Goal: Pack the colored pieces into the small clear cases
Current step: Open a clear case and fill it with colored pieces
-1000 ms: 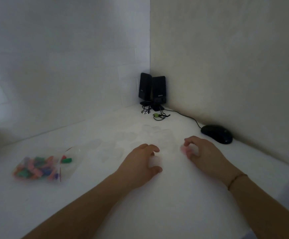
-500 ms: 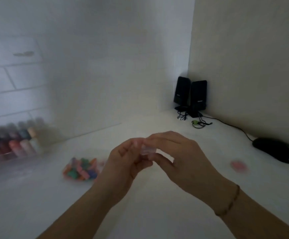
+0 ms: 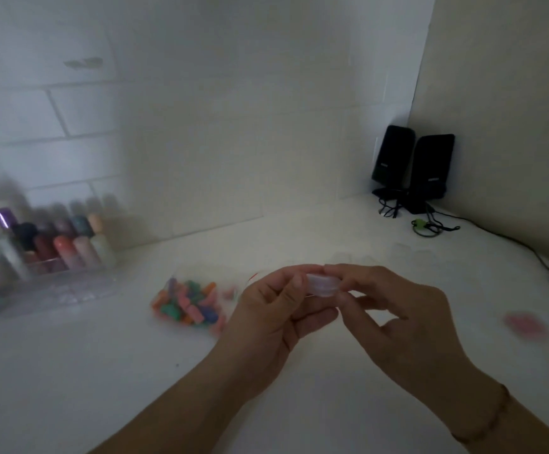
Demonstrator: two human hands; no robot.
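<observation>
Both hands, left hand [image 3: 266, 309] and right hand [image 3: 397, 309], pinch a small clear case [image 3: 323, 285] between them above the white desk [image 3: 70, 371]. A bag of colored pieces [image 3: 189, 304] lies just behind the left hand; a blurred pink piece [image 3: 525, 324], probably another one, lies right. Speakers [image 3: 414, 168] stand in the corner.

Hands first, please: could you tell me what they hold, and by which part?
Both the left hand and the right hand pinch one small clear case by its opposite ends.

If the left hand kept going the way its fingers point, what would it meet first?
Probably the right hand: the left hand points rightward across the small clear case that both hands pinch. Depth is unclear.
</observation>
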